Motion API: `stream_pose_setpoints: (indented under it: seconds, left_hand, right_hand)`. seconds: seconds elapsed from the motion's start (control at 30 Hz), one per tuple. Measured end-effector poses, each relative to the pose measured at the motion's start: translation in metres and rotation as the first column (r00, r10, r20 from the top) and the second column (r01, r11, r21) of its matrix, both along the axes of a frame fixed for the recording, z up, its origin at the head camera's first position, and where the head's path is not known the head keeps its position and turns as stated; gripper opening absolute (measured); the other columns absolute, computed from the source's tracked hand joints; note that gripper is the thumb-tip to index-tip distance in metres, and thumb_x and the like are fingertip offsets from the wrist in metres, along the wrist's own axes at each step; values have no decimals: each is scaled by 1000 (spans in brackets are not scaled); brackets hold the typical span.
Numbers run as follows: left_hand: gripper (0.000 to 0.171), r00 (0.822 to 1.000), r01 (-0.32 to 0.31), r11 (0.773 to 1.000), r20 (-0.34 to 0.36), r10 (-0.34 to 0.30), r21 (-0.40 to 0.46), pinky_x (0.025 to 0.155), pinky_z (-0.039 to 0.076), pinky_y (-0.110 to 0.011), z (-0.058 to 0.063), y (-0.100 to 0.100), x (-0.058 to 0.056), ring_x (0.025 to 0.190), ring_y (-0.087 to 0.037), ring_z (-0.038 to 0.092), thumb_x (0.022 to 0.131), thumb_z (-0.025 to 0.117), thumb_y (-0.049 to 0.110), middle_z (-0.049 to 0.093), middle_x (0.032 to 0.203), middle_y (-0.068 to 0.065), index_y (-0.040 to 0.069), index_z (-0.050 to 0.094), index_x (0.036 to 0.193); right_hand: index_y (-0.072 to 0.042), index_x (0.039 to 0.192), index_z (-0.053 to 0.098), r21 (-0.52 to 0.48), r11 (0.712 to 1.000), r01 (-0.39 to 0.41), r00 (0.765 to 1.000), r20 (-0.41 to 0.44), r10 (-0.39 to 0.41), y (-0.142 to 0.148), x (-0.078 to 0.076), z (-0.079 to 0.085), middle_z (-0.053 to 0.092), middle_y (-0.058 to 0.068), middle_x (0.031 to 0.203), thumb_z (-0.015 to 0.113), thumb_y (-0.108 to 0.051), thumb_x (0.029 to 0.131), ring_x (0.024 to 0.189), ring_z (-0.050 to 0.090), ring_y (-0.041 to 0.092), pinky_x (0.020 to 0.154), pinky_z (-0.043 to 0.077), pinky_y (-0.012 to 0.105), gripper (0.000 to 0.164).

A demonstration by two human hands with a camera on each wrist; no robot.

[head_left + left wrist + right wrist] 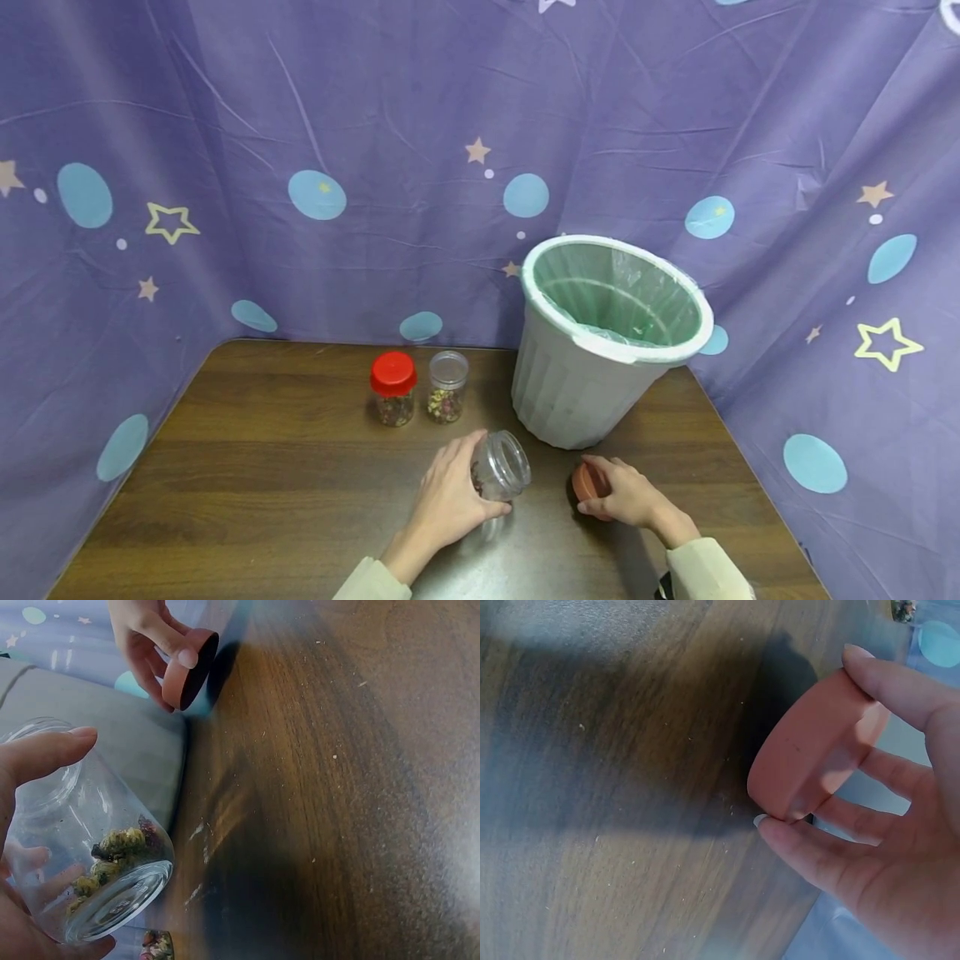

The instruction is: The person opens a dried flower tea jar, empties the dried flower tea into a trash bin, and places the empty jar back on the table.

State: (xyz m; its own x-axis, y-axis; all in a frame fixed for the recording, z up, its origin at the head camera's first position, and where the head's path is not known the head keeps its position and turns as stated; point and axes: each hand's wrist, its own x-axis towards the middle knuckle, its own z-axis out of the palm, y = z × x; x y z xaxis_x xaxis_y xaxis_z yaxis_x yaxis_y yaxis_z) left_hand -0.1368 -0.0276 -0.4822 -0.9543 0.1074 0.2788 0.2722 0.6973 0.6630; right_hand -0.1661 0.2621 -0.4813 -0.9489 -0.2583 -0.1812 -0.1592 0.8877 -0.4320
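My left hand (454, 493) grips a clear jar (501, 467) that has no lid on and leans with its mouth toward the right. Dried flowers (112, 859), yellowish and dark red, lie near the jar's base in the left wrist view. In my right hand (626, 493) is an orange-pink round lid (810, 742), pinched at its rim between thumb and fingers. The lid is tilted on edge, close over the table, right of the jar. Behind my left hand stand a red-lidded jar (393, 387) and a clear-lidded jar (447, 387), both with dried flowers inside.
A large white bin (577, 375) with a clear liner stands at the back right, just behind both hands. The wooden table (262, 475) meets a purple patterned curtain (405, 167) at the back and sides. Small crumbs dot the tabletop.
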Motion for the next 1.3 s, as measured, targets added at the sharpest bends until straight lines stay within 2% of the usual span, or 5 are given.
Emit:
stream_pose_setpoints:
  seconds: [0.47, 0.63, 0.87, 1.1, 1.3]
  left_hand:
    - [100, 1000, 5, 1000, 23, -5, 9, 90, 51, -54, 1, 0, 2, 115, -30, 59, 51, 93, 40, 63, 130, -8, 14, 51, 138]
    - [101, 1000, -2, 1000, 23, 2, 11, 90, 51, -54, 2, -1, 2, 115, -30, 59, 50, 93, 41, 63, 130, -8, 15, 51, 138]
    - [100, 1000, -5, 1000, 18, 5, 0, 90, 51, -54, 3, -2, 2, 115, -29, 59, 50, 93, 40, 63, 130, -8, 14, 51, 138]
    - [100, 1000, -3, 1000, 12, 3, -1, 91, 51, -54, 5, -3, 0, 114, -30, 60, 50, 93, 39, 63, 128, -9, 12, 52, 137]
    - [100, 1000, -4, 1000, -1, 4, -2, 90, 51, -53, 6, -4, 0, 112, -30, 60, 50, 94, 38, 64, 127, -9, 12, 52, 137]
  right_hand:
    - [-8, 139, 53, 56, 998, 10, 1000, -15, -9, -10, 6, -7, 60, 23, 119, 85, -33, 72, 94, 61, 34, 79, 51, 53, 78]
    - [-8, 137, 55, 99, 995, -7, 999, -50, 12, -11, 6, -11, 61, 24, 119, 87, -33, 69, 98, 61, 39, 84, 50, 54, 79]
    - [-8, 133, 59, 115, 993, -26, 998, -56, 33, -13, 6, -12, 62, 19, 112, 91, -31, 63, 97, 60, 37, 86, 49, 54, 80]
    - [-9, 130, 61, 124, 991, -42, 997, -56, 49, -13, 7, -12, 62, 18, 113, 93, -24, 59, 95, 58, 35, 85, 48, 53, 79]
    - [-9, 128, 64, 135, 989, -62, 993, -95, 76, -13, 10, -11, 63, 20, 115, 94, -24, 55, 95, 59, 39, 88, 48, 55, 80]
